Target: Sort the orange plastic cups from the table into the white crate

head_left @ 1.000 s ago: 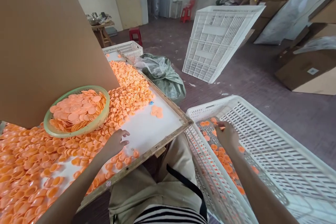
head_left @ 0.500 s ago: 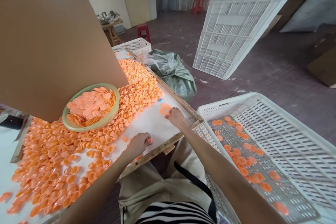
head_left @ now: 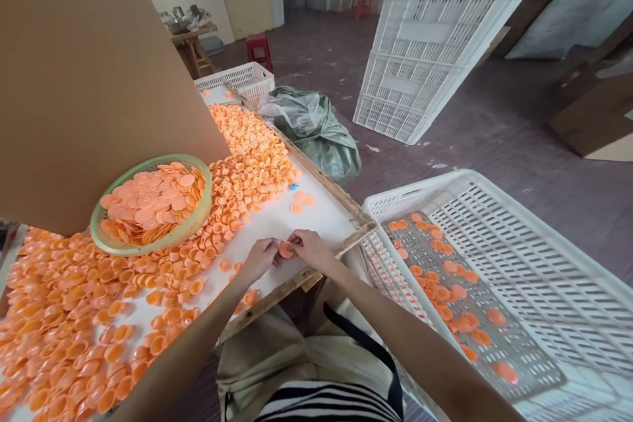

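Note:
My left hand (head_left: 264,258) and my right hand (head_left: 310,249) meet above the near edge of the white tabletop (head_left: 267,231). Between their fingertips is a flat orange plastic disc (head_left: 285,250), pinched by my right hand. The fingers of my left hand are closed against it on a small orange cup, mostly hidden by the fingers. A few orange discs (head_left: 301,202) lie on the table beyond my hands. Loose orange cups (head_left: 168,316) spread in a big heap to the left. Among them stands a green-rimmed basket (head_left: 208,201) full of orange discs.
A white plastic crate (head_left: 475,188) at my right holds scattered orange pieces. Taller stacked white crates (head_left: 425,33) stand on the floor behind it. A large cardboard sheet (head_left: 99,79) rises over the left of the table. A green sack (head_left: 326,145) leans by the wooden table edge.
My right hand has come back from the loose discs with one disc in its fingers, toward my left hand. Both hands now meet at it. The view has shifted slightly.

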`<state>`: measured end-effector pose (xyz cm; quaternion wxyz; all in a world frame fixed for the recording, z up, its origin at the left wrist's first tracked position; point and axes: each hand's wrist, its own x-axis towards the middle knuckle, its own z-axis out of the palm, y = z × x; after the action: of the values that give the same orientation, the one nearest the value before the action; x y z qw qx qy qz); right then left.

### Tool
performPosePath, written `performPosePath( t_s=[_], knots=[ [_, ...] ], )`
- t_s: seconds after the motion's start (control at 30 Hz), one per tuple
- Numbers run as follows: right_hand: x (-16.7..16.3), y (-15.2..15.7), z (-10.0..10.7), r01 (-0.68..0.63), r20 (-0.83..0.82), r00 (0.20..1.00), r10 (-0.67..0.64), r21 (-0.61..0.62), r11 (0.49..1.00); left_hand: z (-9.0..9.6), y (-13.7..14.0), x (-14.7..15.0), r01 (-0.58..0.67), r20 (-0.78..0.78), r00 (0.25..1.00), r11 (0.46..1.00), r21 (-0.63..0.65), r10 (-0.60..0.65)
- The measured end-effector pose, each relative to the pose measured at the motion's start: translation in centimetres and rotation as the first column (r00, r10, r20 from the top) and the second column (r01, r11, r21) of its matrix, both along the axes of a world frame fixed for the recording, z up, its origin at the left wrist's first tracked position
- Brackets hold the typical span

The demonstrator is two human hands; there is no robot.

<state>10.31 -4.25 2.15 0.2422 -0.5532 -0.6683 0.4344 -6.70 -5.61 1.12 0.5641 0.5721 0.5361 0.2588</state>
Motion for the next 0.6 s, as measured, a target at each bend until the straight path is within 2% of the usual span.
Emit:
performPosePath(
  t_s=[0.13, 0.43, 0.5, 0.6],
  knots=[
    [-0.1, 0.3, -0.4, 0.004, 0.073, 0.997, -0.007, 0.041, 0.999, -0.4, 0.1, 0.0, 0.017, -0.006, 1.000, 0.996, 0.087, -0.017],
    [-0.3, 0.2, -0.9, 0.000, 0.092, 0.996, -0.004, 0.048, 0.999, -0.4, 0.6, 0.5, -0.021, 0.013, 1.000, 1.000, 0.015, 0.021],
    [-0.2, 0.3, -1.0, -0.005, 0.052, 0.999, 0.005, 0.002, 1.000, -0.3, 0.7, 0.5, -0.021, 0.029, 0.999, 1.000, -0.005, 0.021],
    [-0.3, 0.7, -1.0, -0.016, -0.004, 1.000, 0.016, -0.145, 0.989, -0.1, 1.2, 0.6, -0.014, 0.046, 0.999, 0.997, -0.076, 0.017]
  ],
)
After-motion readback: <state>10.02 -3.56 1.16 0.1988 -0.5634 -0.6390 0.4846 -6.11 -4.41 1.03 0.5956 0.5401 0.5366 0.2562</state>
